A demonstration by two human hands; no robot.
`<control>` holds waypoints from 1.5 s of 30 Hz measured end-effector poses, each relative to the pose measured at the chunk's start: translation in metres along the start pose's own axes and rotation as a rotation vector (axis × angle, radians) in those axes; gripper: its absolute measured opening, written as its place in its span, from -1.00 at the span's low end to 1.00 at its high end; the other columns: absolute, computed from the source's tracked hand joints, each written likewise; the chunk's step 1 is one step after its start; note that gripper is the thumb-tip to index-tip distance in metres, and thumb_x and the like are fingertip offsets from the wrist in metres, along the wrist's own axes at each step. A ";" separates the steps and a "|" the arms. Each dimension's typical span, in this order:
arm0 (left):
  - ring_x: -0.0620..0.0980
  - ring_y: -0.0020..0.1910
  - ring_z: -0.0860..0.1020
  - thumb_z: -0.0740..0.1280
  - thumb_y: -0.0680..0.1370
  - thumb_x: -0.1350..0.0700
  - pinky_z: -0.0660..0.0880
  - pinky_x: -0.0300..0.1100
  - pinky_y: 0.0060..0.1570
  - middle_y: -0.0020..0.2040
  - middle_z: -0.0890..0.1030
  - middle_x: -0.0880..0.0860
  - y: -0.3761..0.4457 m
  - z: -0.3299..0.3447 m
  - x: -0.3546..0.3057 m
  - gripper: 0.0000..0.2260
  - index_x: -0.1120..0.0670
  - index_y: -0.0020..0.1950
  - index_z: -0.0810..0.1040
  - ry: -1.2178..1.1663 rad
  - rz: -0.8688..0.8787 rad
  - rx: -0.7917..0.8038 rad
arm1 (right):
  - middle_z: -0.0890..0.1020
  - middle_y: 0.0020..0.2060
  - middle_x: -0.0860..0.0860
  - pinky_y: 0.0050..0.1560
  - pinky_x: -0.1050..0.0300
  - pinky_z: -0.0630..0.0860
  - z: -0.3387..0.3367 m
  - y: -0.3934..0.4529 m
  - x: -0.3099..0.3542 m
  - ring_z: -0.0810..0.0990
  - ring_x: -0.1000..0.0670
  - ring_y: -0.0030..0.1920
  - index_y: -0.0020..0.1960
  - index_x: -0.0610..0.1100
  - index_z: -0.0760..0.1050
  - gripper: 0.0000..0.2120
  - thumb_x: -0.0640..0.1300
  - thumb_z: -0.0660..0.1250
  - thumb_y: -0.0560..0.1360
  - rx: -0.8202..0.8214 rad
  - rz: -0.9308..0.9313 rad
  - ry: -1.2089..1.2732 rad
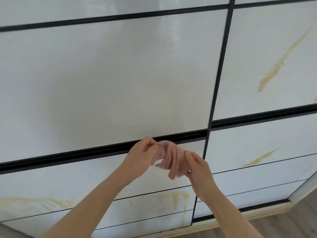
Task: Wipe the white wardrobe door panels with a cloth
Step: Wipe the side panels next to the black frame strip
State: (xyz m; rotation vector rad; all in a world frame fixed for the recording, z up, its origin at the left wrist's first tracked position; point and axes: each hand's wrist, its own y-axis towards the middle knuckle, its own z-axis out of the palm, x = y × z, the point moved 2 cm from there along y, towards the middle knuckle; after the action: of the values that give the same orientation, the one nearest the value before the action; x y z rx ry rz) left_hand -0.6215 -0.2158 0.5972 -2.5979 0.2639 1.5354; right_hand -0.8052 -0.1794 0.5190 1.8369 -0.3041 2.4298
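Note:
A pale pink cloth is bunched between both hands in front of the white wardrobe door panels. My left hand pinches its upper left edge with curled fingers. My right hand pinches its right side. The cloth hangs off the door, just below a black horizontal rail. Yellowish streaks mark the upper right panel, and more stains run down the lower panels.
Black frame strips divide the doors; a vertical one runs right of the hands. A further yellow smear lies at lower left. Wooden flooring and a light skirting strip sit at bottom right.

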 end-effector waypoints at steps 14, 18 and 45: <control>-0.07 -0.24 0.63 0.45 0.47 0.29 0.53 -0.20 -0.15 -0.02 0.66 -0.07 -0.009 0.005 0.019 -0.67 -0.09 0.10 0.58 0.089 0.112 0.272 | 0.61 0.26 -0.31 0.08 -0.10 0.55 -0.007 -0.012 0.007 0.59 -0.26 0.17 0.37 -0.12 0.50 -0.62 -0.21 0.40 0.57 0.280 0.316 0.436; -0.16 -0.20 0.57 0.23 0.54 0.32 0.45 -0.32 -0.16 -0.15 0.66 -0.13 -0.006 0.013 0.011 -0.70 -0.08 -0.08 0.58 0.234 0.213 0.158 | 0.69 0.13 -0.16 -0.15 0.05 0.61 -0.006 -0.013 0.008 0.67 -0.11 -0.05 0.28 -0.08 0.55 -0.74 -0.18 0.40 0.60 0.178 0.177 0.230; -0.11 0.55 0.24 -0.05 0.68 -0.03 0.09 -0.27 0.51 0.61 0.21 -0.02 0.081 0.025 0.048 -0.50 0.05 0.61 0.24 1.103 0.813 0.384 | 0.50 0.07 0.24 -0.22 0.30 0.40 -0.039 0.021 -0.055 0.27 0.18 -0.36 0.20 0.33 0.36 -0.80 0.04 0.07 0.72 -0.504 -0.178 0.200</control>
State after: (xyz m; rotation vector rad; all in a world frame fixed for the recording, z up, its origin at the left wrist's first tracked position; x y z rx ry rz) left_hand -0.6368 -0.2947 0.5430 -2.7795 1.6202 -0.1431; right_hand -0.8306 -0.1884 0.4537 1.3387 -0.6370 2.1374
